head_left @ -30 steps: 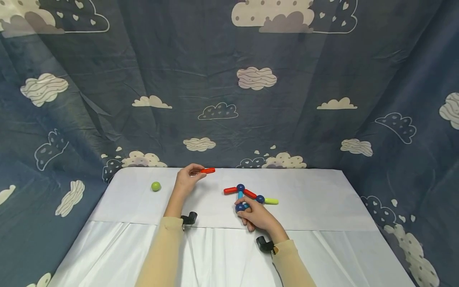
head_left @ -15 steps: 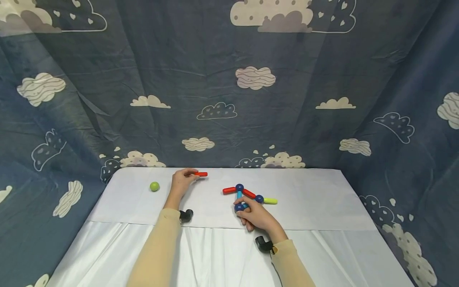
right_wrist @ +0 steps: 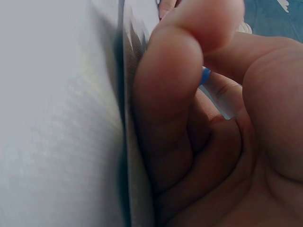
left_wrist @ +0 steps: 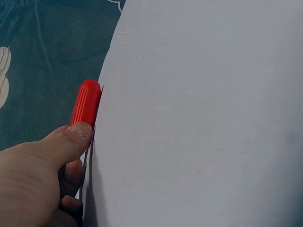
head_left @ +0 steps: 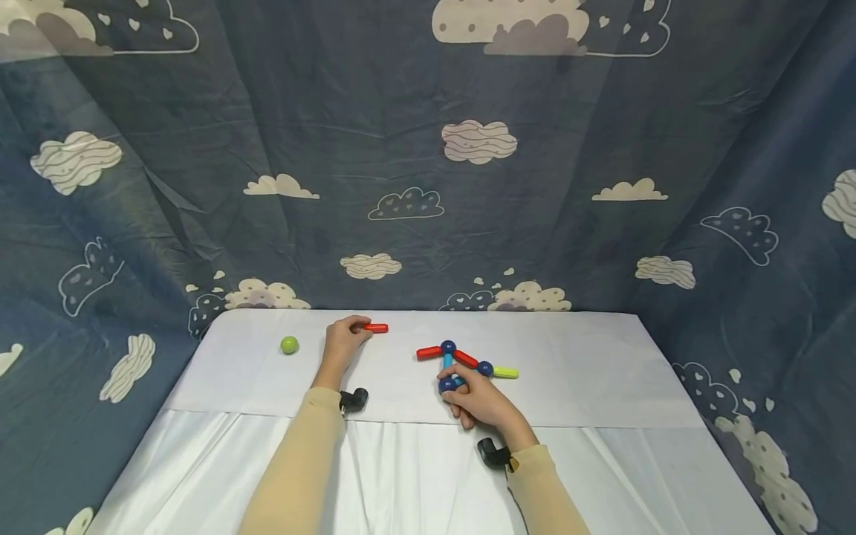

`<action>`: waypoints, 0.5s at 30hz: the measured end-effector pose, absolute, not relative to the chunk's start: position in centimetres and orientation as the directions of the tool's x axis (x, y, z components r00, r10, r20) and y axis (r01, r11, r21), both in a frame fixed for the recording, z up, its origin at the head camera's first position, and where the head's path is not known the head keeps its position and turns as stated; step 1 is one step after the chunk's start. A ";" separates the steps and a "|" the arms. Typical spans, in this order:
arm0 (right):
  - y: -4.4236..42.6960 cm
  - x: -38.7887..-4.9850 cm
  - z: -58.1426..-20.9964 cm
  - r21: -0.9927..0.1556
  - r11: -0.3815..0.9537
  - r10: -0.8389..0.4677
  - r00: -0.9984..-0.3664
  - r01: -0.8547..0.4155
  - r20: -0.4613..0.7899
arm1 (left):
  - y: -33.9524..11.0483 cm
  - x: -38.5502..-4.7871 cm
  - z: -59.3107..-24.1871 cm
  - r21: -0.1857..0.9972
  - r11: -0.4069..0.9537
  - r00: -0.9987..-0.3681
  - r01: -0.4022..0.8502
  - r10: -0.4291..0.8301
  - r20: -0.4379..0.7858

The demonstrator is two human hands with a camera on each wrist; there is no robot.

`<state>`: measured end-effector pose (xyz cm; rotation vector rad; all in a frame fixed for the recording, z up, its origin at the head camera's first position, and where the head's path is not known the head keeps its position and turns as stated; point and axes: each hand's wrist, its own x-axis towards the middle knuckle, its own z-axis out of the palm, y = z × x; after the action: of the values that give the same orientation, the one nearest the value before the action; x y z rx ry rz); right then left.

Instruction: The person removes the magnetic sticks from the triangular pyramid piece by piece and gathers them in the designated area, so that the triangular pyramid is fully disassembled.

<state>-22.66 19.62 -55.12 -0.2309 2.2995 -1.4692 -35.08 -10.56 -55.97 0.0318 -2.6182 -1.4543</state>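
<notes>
Over white cloth [head_left: 588, 364], the left hand [head_left: 342, 344] pinches a red stick [head_left: 377, 328], the right hand [head_left: 480, 397] a blue ball [head_left: 446, 385].

Gap between green ball [head_left: 289, 345], left fingers [head_left: 357, 320]

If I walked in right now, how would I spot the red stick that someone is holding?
At the white table before the dark cloud-patterned curtain, look near the far edge, left of centre. There the left hand pinches a short, grooved red stick. The other two red sticks touch dark blue balls; this one is apart from them, in the hand.
</notes>
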 end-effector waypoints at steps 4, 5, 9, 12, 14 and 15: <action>19.6 -22.6 -55.2 -0.899 0.431 -0.348 -0.905 0.079 -0.246 | -10.5 -34.9 -56.0 0.850 0.525 -0.989 0.047 -0.093 0.112; 19.6 -22.6 -55.2 -0.899 0.430 -0.348 -0.905 0.080 -0.246 | -10.5 -34.9 -55.9 0.851 0.524 -0.990 0.046 -0.091 0.109; 19.6 -22.6 -55.3 -0.898 0.431 -0.349 -0.903 0.083 -0.251 | -10.7 -34.6 -55.7 0.867 0.497 -0.994 0.017 -0.082 0.067; 19.6 -22.7 -55.4 -0.897 0.434 -0.350 -0.903 0.081 -0.251 | -10.9 -34.4 -55.0 0.889 0.459 -0.996 -0.011 -0.080 0.029; 19.6 -22.7 -55.4 -0.897 0.434 -0.347 -0.904 0.079 -0.247 | -10.9 -34.1 -54.2 0.903 0.430 -0.997 -0.016 -0.077 0.019; 19.6 -22.8 -55.4 -0.898 0.433 -0.345 -0.906 0.078 -0.245 | -10.8 -33.9 -53.8 0.907 0.420 -0.997 -0.012 -0.075 0.022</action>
<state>-22.75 19.65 -55.40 -0.2266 2.2971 -1.4709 -33.86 -10.85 -53.84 0.0797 -2.5974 -1.6588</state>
